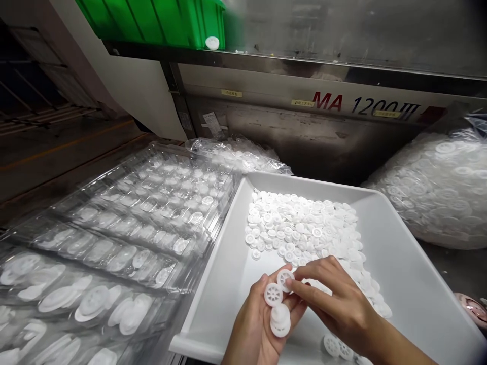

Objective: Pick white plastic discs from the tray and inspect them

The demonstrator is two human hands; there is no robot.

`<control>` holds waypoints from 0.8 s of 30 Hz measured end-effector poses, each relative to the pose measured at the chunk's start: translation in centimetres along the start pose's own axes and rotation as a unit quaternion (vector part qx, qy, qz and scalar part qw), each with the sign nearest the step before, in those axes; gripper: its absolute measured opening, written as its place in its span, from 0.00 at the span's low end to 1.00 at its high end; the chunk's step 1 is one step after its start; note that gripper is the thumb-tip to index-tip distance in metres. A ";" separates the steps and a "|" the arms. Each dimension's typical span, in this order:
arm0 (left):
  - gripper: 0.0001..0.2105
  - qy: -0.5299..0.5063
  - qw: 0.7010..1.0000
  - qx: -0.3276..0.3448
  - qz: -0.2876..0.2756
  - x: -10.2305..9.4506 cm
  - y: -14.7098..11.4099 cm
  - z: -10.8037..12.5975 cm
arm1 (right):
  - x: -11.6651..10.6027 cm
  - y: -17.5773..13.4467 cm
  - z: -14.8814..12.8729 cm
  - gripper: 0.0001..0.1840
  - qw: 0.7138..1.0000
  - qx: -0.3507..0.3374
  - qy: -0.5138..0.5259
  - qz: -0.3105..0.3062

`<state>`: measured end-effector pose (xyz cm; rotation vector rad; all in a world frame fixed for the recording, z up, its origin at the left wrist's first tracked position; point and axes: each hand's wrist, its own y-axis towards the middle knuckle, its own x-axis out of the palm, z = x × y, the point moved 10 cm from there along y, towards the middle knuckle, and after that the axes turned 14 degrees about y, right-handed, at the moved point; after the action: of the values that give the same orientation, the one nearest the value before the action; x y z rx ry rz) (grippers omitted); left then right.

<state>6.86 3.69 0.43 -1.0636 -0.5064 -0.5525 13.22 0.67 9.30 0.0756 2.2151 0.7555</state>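
My left hand [251, 327] is cupped, palm up, over the near part of a grey tray [207, 317]. Several small white plastic wheels lie in it: a spoked wheel [273, 294] near the thumb and a short overlapping stack [280, 322] on the fingers. With thumb and fingertips my right hand [340, 299] grips another spoked wheel [285, 280] at the left fingertips. Behind both hands, a loose heap of the same wheels [300, 223] spreads over the tray floor. A few more wheels [332, 345] rest below my right wrist.
Clear plastic compartment trays [142, 233] filled with white parts stand at left. A bulging clear bag of wheels [449, 187] is at right, another bag [243, 154] behind the tray. A machine ledge [304, 66] crosses the back, bearing a green bin [163, 23] and one white part [212, 43].
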 end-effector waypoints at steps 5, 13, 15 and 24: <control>0.23 -0.064 0.996 -0.008 -0.061 0.3 0.7 -0.8 | 0.2 0.0 0.8 0.16 0.998 0.053 0.015 -0.033; 0.13 -0.061 0.988 0.002 -0.141 1.1 1.6 -1.7 | 2.0 0.0 2.5 0.18 0.971 0.158 0.043 -0.175; 0.14 -0.055 0.985 0.001 -0.161 1.4 1.8 -1.9 | 2.1 0.0 2.6 0.18 0.970 0.158 0.049 -0.180; 0.21 -0.036 0.970 0.000 -0.241 2.6 2.5 -2.2 | 2.7 -0.7 3.7 0.18 0.961 0.196 0.142 -0.135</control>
<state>10.70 2.22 -0.51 -0.9630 -0.8383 -0.9432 14.04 2.67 5.22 -0.1460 2.5530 0.1786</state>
